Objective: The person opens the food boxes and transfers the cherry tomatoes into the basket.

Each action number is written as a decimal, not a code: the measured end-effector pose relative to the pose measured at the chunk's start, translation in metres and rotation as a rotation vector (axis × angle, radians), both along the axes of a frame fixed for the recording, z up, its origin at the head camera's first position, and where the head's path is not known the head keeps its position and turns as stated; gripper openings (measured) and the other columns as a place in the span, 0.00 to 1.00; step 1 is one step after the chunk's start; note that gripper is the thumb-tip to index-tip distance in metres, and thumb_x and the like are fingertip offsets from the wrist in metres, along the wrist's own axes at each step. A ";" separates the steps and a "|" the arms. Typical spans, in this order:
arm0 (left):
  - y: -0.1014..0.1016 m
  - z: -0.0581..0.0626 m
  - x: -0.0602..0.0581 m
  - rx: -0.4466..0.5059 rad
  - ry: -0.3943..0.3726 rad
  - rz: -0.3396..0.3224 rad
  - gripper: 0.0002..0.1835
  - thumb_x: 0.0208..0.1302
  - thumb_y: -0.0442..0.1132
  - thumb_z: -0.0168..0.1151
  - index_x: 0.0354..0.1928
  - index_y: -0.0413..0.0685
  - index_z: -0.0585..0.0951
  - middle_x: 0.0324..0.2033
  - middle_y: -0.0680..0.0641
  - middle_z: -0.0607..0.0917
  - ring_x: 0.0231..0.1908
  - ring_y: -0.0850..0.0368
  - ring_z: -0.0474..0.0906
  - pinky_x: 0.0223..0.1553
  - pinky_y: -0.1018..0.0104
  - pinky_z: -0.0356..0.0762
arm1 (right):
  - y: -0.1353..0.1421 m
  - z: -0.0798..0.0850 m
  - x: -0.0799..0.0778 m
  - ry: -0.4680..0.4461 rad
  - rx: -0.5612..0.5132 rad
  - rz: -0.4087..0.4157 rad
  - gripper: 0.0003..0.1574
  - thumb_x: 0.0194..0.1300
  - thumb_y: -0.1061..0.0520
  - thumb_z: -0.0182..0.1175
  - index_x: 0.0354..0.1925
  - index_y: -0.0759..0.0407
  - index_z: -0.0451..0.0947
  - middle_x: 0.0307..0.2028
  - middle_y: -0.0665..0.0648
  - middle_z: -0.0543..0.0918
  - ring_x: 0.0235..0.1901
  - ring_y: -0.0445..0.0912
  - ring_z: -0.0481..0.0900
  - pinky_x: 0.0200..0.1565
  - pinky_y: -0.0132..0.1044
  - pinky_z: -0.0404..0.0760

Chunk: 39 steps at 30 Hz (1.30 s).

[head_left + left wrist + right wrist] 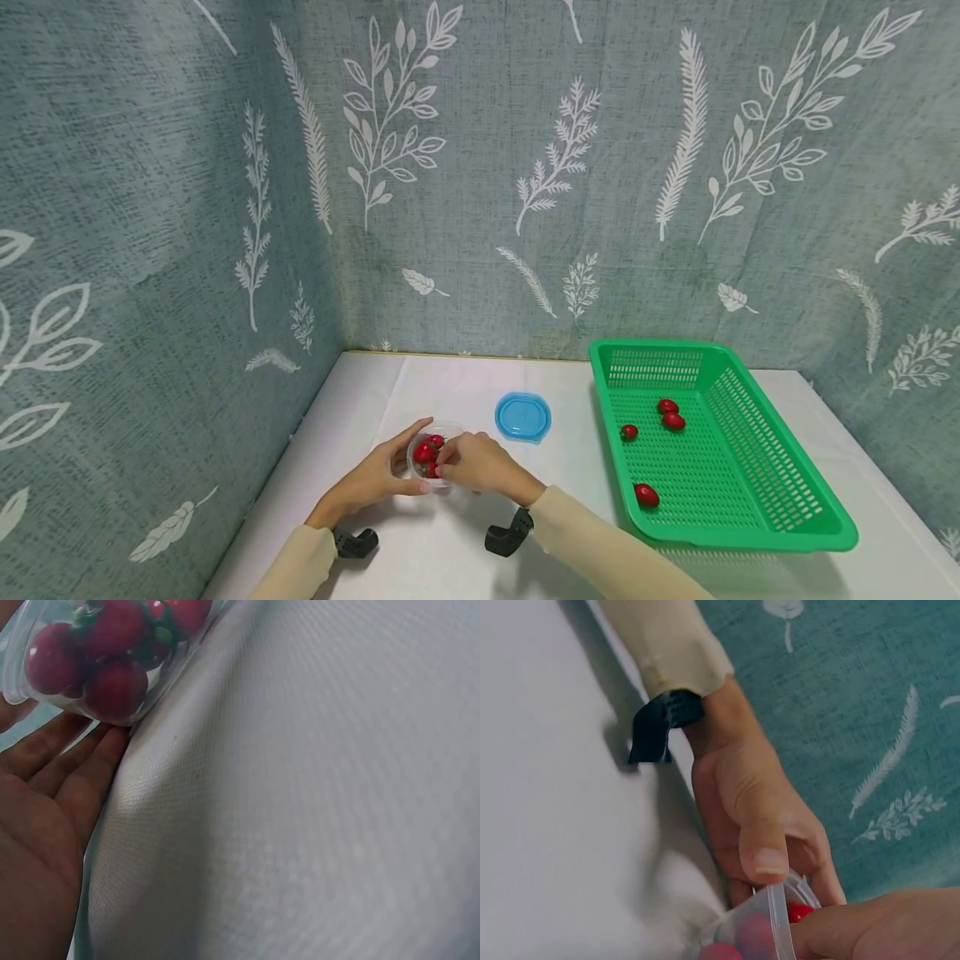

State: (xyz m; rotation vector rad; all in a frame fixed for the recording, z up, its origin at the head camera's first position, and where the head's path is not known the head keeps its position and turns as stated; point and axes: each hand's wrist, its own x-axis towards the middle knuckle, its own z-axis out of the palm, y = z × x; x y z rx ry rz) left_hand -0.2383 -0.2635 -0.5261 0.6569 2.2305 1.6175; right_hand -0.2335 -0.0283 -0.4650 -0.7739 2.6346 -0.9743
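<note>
A clear plastic tub (412, 461) with several cherry tomatoes (425, 452) in it, some with green stalks, stands on the white table. From the left, my left hand (378, 477) holds the tub, thumb by the near rim and fingers along the far side. In the left wrist view its fingers touch the tub's lower wall. My right hand (478, 462) reaches over the tub's right rim, and its fingertips pinch a red cherry tomato (432, 471) inside. That grip is partly hidden by the hand itself.
A blue plastic lid (522, 417) lies on the table behind and right of the tub. To the right stands a large green basket (813, 500) with raised slotted walls, holding several loose tomatoes (673, 422). Patterned cloth (465, 167) hangs behind and at the left.
</note>
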 end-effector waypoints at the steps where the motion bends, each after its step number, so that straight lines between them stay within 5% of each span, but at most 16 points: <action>1: 0.000 0.000 0.000 -0.003 0.002 0.001 0.55 0.63 0.38 0.75 0.83 0.54 0.49 0.81 0.40 0.50 0.76 0.39 0.54 0.72 0.45 0.62 | 0.000 -0.001 0.000 -0.028 -0.020 0.002 0.07 0.68 0.55 0.67 0.41 0.57 0.89 0.31 0.45 0.86 0.08 0.39 0.70 0.14 0.30 0.70; 9: -0.001 0.002 0.000 -0.002 -0.023 0.002 0.56 0.62 0.38 0.77 0.84 0.55 0.49 0.81 0.43 0.48 0.78 0.42 0.50 0.73 0.46 0.57 | -0.001 -0.002 -0.002 -0.126 -0.061 0.000 0.09 0.69 0.54 0.68 0.42 0.57 0.89 0.31 0.44 0.85 0.10 0.42 0.71 0.17 0.32 0.74; 16: 0.000 0.002 -0.001 -0.011 -0.014 0.006 0.58 0.60 0.40 0.78 0.84 0.56 0.49 0.81 0.43 0.50 0.77 0.41 0.52 0.72 0.44 0.59 | 0.000 0.001 -0.002 -0.014 0.076 0.022 0.16 0.71 0.50 0.63 0.28 0.53 0.87 0.14 0.46 0.76 0.11 0.40 0.71 0.15 0.29 0.65; 21: 0.000 0.003 0.000 -0.017 -0.022 0.016 0.57 0.60 0.41 0.78 0.83 0.57 0.50 0.81 0.46 0.50 0.78 0.42 0.50 0.73 0.45 0.58 | 0.002 0.001 -0.005 0.126 0.049 -0.002 0.06 0.67 0.55 0.68 0.37 0.56 0.90 0.27 0.46 0.86 0.21 0.36 0.76 0.22 0.28 0.72; 25: 0.001 0.004 0.000 -0.010 -0.032 0.019 0.57 0.59 0.42 0.79 0.83 0.58 0.51 0.81 0.47 0.50 0.78 0.44 0.49 0.73 0.45 0.57 | 0.002 0.001 -0.007 0.252 0.049 -0.039 0.10 0.65 0.57 0.71 0.44 0.59 0.90 0.36 0.51 0.89 0.24 0.37 0.73 0.23 0.28 0.72; 32: 0.001 0.004 0.001 -0.016 -0.021 0.023 0.57 0.58 0.42 0.79 0.83 0.58 0.52 0.81 0.45 0.49 0.78 0.42 0.47 0.73 0.41 0.56 | -0.002 0.003 -0.006 0.191 0.171 0.011 0.17 0.68 0.55 0.68 0.52 0.62 0.86 0.38 0.53 0.88 0.25 0.39 0.74 0.25 0.28 0.76; 39: 0.001 0.004 -0.001 -0.025 -0.009 0.016 0.58 0.59 0.41 0.79 0.83 0.56 0.51 0.81 0.46 0.49 0.78 0.41 0.47 0.73 0.42 0.55 | -0.002 0.006 -0.005 0.159 0.222 0.026 0.11 0.68 0.53 0.68 0.30 0.57 0.87 0.22 0.46 0.77 0.20 0.39 0.70 0.21 0.29 0.72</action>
